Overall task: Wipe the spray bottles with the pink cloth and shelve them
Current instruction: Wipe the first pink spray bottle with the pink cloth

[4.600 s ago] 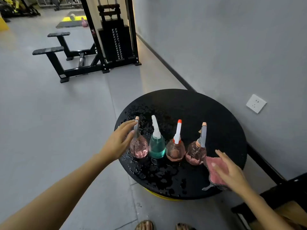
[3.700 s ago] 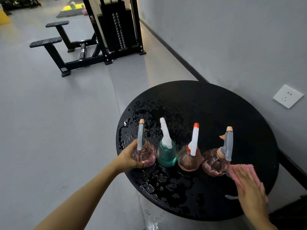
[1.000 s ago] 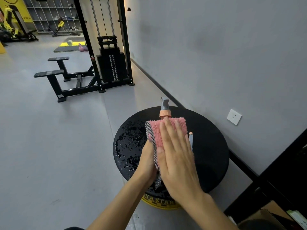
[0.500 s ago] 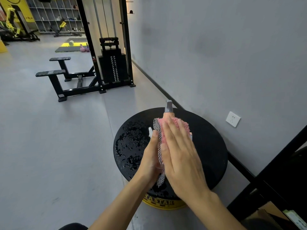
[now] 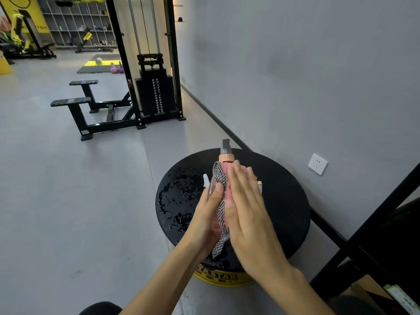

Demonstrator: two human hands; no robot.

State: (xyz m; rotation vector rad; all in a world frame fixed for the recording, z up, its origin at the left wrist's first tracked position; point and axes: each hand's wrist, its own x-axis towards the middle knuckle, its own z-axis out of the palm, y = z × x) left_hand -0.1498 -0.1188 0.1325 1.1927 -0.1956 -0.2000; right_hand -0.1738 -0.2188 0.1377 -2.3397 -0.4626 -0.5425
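Hands meet above the table in the head camera, the only view we get, and the wipe is on. The left hand has its fingers and thumb curled round the rounded belly of a spray bottle, lifted clear of the round black table and held roughly upright in front of the person. The right hand lies flat, fingers straight and together, pressing the pink cloth against the bottle's right flank, with the checkered backing folded out and a loose tail hanging below the palms. Only the peach collar and grey nozzle poke out on top, plus a sliver of clear pinkish body by the left thumb. Behind the hands a white nozzle tip and an orange-tipped nozzle peek out, so other bottles stand on the table; how many I cannot tell. Water beads across the table's left side, so expect this bottle to be slick. It looks like thin, hard plastic, light to moderate in weight depending on what is inside. The belly grip suits wiping; for carrying, the narrow neck under the collar looks like the surer hold, fingers kept off the trigger. The cloth is soft and limp, and will mould to the curve. A dark frame rises at the right, probably the shelf waiting for it.
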